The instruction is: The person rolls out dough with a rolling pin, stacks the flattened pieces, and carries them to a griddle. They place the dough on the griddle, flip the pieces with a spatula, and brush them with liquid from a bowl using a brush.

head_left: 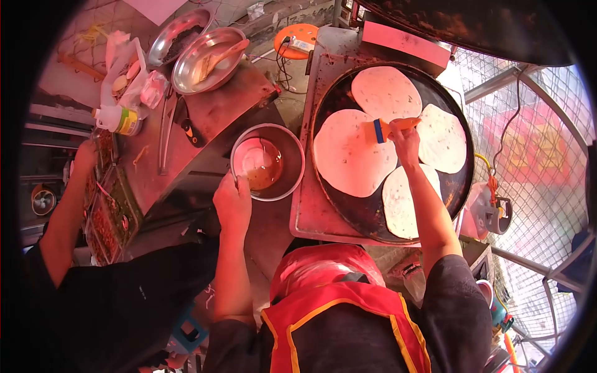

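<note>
My left hand point(232, 202) grips the rim of a metal pot point(295, 161) with some brownish liquid point(268, 169) at its bottom. In my right hand point(407, 140) is a pastry brush point(383, 130) with an orange handle and a blue band. It is over the inner edge of the left flatbread point(348, 155); whether the bristles touch the dough I cannot tell. Three more pale flatbreads lie on the round black griddle point(329, 199): a far one point(385, 90), a right one point(443, 140) and a near one point(400, 205), partly behind my right forearm.
A dark round lid point(472, 31) overhangs the far right. On the left, a metal counter point(205, 124) carries a bowl with a wooden-handled brush point(214, 62), tongs point(165, 130) and a bottle point(121, 120). A co-worker's hand point(86, 155) is beside trays of chopped food point(109, 217).
</note>
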The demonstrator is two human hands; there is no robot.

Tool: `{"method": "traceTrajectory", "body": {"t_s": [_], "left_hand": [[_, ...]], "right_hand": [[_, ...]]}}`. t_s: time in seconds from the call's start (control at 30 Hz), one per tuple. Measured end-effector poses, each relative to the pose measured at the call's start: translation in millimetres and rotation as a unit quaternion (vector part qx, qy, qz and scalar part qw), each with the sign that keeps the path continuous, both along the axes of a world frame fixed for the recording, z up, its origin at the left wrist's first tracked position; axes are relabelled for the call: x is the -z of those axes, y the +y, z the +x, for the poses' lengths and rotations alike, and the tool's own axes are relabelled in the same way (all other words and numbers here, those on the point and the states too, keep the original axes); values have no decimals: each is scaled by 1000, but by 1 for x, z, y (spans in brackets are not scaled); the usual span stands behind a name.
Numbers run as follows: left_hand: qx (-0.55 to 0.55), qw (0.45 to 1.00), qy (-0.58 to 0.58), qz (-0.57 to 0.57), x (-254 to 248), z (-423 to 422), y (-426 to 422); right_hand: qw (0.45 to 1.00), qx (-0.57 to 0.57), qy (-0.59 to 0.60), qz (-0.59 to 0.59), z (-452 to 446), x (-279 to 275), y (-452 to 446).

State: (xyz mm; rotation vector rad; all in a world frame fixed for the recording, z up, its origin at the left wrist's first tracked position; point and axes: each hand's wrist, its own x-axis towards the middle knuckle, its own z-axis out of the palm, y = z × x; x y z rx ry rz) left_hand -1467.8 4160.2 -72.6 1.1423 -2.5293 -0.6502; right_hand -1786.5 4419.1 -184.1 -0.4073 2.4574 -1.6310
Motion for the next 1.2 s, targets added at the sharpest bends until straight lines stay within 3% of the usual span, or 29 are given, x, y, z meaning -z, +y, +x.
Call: {"method": "traceTrajectory", "body": {"t_s": [0.07, 0.13, 0.2, 0.27, 0.33, 0.4, 0.47, 0.53, 0.6, 0.67, 0.73, 0.8, 0.9, 0.97, 1.0, 1.07, 1.2], "left_hand": [[-28, 1000, 1, 13, -1, 11, 0], [-41, 999, 19, 21, 3, 16, 1], [-49, 998, 26, 19, 4, 19, 3], [-52, 998, 30, 22, 1, 20, 6], [-47, 998, 33, 22, -1, 20, 9], [-35, 998, 41, 15, -1, 18, 10], [-22, 998, 52, 21, 0, 14, 13], [-6, 999, 50, 18, -2, 9, 13], [7, 999, 34, 10, -4, 1, 15], [5, 999, 29, 38, -7, -9, 19], [21, 999, 31, 36, -6, -23, 21], [55, 998, 35, 4, -3, -35, 22], [120, 992, 43, -18, -7, -60, 28], [156, 986, 43, -43, -4, -75, 35], [171, 983, 42, -55, -2, -84, 41], [224, 969, 60, -82, 5, -100, 53], [270, 960, 61, -51, -2, -125, 88]], "right_hand": [[983, -18, 159, 84, -14, -9, -15], [927, -83, 339, 138, 2, -13, -50], [869, -246, 394, 169, 49, -9, -66], [848, -341, 382, 139, 101, -4, -59], [888, -353, 280, 93, 141, -25, -32], [942, -299, 153, -7, 145, -32, 0], [989, -96, -103, 33, 104, -6, 34], [999, 34, -34, 1, 45, 17, 68], [992, 56, 76, 87, 27, -27, 62], [943, -49, 289, 159, 31, -21, 45], [885, -209, 370, 190, 78, -4, 25], [867, -325, 347, 151, 133, -19, 20], [942, -254, 209, 68, 143, -68, 33], [956, -111, 272, 12, 117, -109, 39], [962, -85, 243, -92, 106, -124, 38], [973, -51, 155, -165, 107, -152, 21], [940, -137, 289, 118, 104, -103, -6]]}}
